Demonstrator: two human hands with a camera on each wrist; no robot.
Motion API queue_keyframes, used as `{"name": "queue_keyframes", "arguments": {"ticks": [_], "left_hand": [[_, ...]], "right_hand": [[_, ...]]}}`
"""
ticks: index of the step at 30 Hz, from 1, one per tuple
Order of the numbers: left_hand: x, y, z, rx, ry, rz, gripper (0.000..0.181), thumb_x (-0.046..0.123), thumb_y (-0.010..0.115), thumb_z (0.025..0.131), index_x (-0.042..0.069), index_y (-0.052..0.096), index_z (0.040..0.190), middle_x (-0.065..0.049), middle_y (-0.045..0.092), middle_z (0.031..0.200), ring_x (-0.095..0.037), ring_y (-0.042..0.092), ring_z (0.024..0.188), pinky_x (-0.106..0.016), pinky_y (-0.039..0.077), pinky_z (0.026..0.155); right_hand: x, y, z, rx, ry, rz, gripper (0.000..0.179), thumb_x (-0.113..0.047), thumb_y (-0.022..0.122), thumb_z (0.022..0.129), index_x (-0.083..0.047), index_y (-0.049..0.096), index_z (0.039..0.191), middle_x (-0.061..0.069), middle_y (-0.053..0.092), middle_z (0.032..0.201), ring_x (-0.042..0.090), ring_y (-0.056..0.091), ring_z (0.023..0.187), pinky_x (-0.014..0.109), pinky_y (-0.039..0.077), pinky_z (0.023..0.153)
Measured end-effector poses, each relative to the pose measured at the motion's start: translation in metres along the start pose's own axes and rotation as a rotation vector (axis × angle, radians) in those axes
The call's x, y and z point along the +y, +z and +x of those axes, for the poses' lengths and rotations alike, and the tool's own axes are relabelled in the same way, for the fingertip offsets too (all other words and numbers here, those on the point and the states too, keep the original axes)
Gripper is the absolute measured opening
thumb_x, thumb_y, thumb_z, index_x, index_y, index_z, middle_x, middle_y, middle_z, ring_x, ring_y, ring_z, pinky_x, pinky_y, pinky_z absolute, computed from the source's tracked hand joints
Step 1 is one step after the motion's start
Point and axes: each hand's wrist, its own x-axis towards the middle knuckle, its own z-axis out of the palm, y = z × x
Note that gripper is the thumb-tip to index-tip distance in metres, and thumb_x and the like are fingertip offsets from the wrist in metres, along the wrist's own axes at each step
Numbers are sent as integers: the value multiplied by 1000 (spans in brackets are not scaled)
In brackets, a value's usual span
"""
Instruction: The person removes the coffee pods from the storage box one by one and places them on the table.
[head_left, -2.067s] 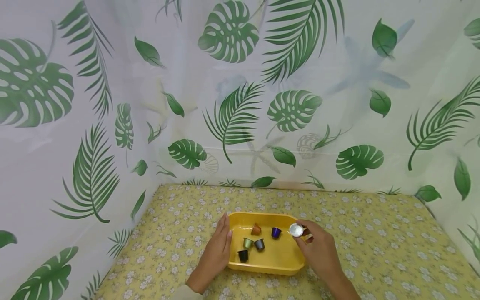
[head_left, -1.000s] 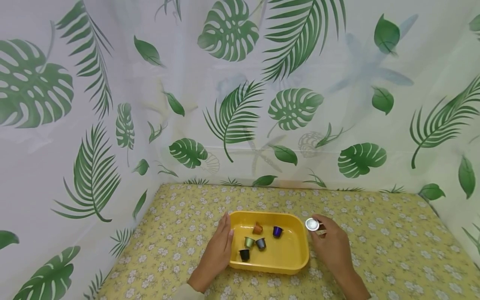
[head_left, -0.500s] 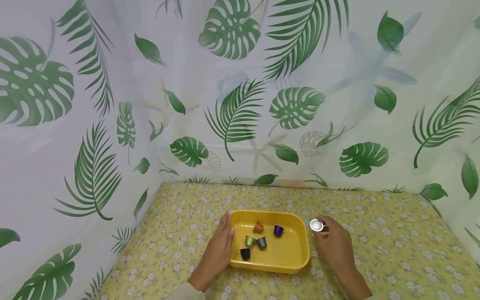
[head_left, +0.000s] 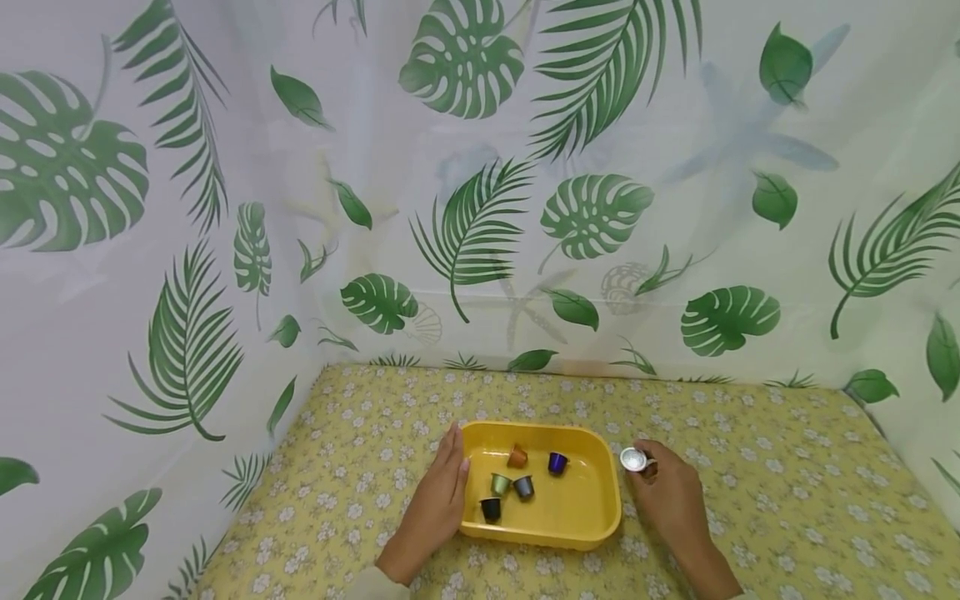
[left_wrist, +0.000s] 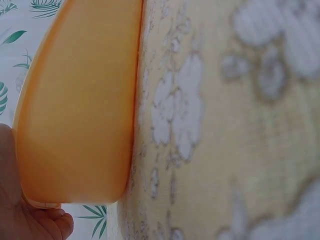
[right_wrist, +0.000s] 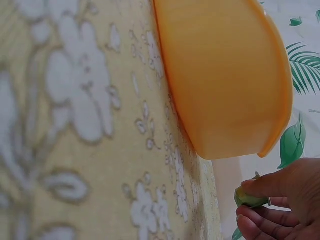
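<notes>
Your left hand (head_left: 435,504) lays straight fingers along the left end of the yellow tray (head_left: 558,517), grasping nothing, probably to steady it. Your right hand (head_left: 671,500) pinches a green capsule (right_wrist: 250,196) between thumb and fingers, just outside the tray's right end and lifted off the tablecloth (head_left: 330,517); gripping its side leaves the silver lid (head_left: 633,459) facing you, perhaps for a clear look.

The tray sits crosswise on that cloth, between your hands, likely for easy reach. Inside, loosely scattered, lie an orange capsule (head_left: 517,456) toward the back, a purple capsule (head_left: 557,463) to its right, a light green capsule (head_left: 500,484) close beside a grey capsule (head_left: 524,487), and a black capsule (head_left: 491,509) nearest you.
</notes>
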Motion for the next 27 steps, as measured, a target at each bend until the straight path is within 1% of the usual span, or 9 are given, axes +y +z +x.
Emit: {"name": "queue_keyframes", "arguments": {"ticks": [3, 7, 11, 15, 18, 23, 27], "left_hand": [[1, -1, 0, 4, 6, 0, 65, 47, 17, 112, 6, 13, 161, -4, 3, 169, -26, 12, 155, -48, 24, 122], [1, -1, 0, 5, 6, -1, 64, 46, 18, 112, 4, 15, 161, -3, 3, 169, -27, 13, 154, -48, 24, 122], [0, 0, 0, 9, 11, 3, 66, 46, 18, 112, 2, 16, 161, -4, 3, 169, -29, 14, 154, -47, 23, 122], [0, 1, 1, 8, 14, 6, 66, 47, 16, 112, 3, 15, 161, -4, 2, 169, -29, 13, 155, -47, 23, 122], [0, 1, 1, 8, 15, 2, 66, 48, 16, 112, 4, 14, 161, -4, 2, 169, -29, 13, 155, -47, 22, 122], [-1, 1, 1, 8, 12, 2, 66, 48, 16, 112, 5, 13, 161, -4, 3, 169, -30, 14, 155, -47, 22, 122], [0, 1, 0, 14, 14, 6, 66, 46, 17, 112, 2, 16, 161, -6, 4, 169, -31, 15, 154, -48, 23, 122]], "right_hand": [[1, 0, 0, -23, 12, 4, 34, 0, 77, 88, 7, 68, 120, 17, 73, 92, 27, 69, 75, 42, 60, 63], [0, 0, -1, -82, 60, 5, 36, -2, 76, 89, 8, 66, 122, 19, 73, 94, 29, 70, 78, 42, 60, 64], [0, 0, -1, -156, 115, -2, 37, -3, 76, 89, 8, 65, 123, 17, 72, 95, 27, 70, 79, 39, 60, 64], [0, 0, -1, -212, 150, -2, 36, -4, 77, 88, 8, 65, 121, 16, 71, 95, 23, 69, 77, 36, 59, 62], [1, 0, -1, -234, 155, 3, 36, -5, 78, 88, 8, 65, 119, 16, 71, 95, 22, 68, 75, 35, 58, 60], [0, 0, -2, -245, 143, 1, 34, -5, 80, 87, 7, 65, 116, 14, 69, 94, 21, 67, 75, 37, 58, 61], [-1, -1, -2, -257, 130, -15, 33, -6, 80, 87, 6, 65, 114, 10, 68, 90, 18, 64, 72, 36, 55, 60]]}}
